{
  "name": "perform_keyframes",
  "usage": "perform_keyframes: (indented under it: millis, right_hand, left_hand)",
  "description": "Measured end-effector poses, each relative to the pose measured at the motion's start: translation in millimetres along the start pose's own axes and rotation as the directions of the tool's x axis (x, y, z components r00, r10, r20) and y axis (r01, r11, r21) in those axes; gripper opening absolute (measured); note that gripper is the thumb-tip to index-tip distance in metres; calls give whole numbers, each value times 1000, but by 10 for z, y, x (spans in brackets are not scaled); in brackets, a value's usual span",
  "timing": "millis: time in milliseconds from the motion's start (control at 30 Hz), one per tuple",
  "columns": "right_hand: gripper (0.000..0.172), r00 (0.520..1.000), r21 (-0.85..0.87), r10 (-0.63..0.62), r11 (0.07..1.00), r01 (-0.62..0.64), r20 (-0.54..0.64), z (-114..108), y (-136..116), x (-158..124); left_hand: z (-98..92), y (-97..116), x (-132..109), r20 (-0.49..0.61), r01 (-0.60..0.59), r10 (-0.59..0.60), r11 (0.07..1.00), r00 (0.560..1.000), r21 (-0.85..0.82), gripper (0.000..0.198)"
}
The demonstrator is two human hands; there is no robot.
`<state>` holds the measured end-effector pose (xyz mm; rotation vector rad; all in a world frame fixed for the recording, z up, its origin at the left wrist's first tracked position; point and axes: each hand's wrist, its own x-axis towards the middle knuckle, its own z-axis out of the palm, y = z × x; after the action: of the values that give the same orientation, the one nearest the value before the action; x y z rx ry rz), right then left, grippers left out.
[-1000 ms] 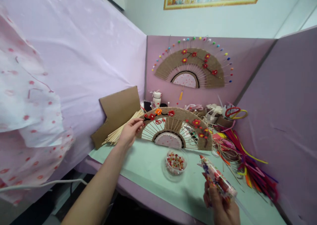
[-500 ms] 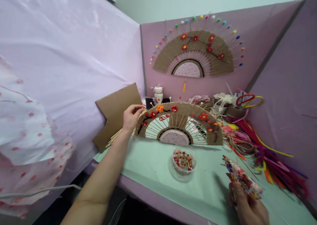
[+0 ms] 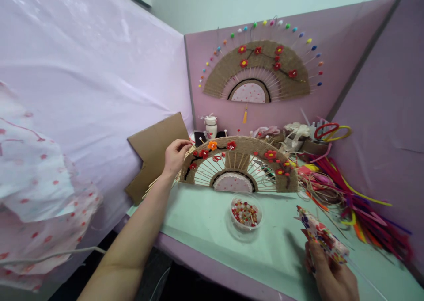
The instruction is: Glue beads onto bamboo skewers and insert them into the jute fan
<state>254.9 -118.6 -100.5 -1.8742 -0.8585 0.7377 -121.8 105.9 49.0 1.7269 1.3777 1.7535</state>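
Note:
A half-round jute fan point(image 3: 241, 164) with red and orange flowers stands upright on the pale green table point(image 3: 205, 217). My left hand point(image 3: 175, 156) reaches to the fan's left end, its fingers pinched on the tip of a thin wooden stick there. My right hand point(image 3: 331, 274) is low at the right, closed round a glue gun point(image 3: 319, 234) with a flowered pattern, nozzle pointing up and left. A small clear cup of red and white beads point(image 3: 245, 213) sits between my hands, in front of the fan.
A finished fan with coloured pin heads point(image 3: 261, 69) hangs on the purple back wall. A cardboard piece point(image 3: 155, 148) and a bundle of sticks point(image 3: 155, 185) lie at the left. Coloured pipe cleaners and raffia point(image 3: 351, 195) pile at the right. A small white bottle point(image 3: 211, 126) stands behind.
My view dropped and shifted slightly. My left hand rose from the fan's lower left edge to its upper left end. My right hand with the glue gun moved right and lower in view.

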Motion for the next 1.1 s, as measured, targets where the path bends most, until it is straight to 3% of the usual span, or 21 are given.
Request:
perform_keyframes:
  millis: [267, 600, 1100]
  right_hand:
    - [58, 999, -7, 35, 999, -35, 2, 9, 42, 27]
    - [60, 1000, -24, 15, 1000, -14, 21, 2, 124, 85]
    - [59, 1000, -36, 21, 999, -21, 17, -9, 60, 61]
  left_hand:
    - [-43, -5, -27, 31, -82, 81, 996, 996, 44, 12]
    - [-29, 0, -100, -20, -189, 192, 978, 981, 92, 10]
    - [-43, 10, -145, -15, -293, 297, 949, 955, 114, 11]
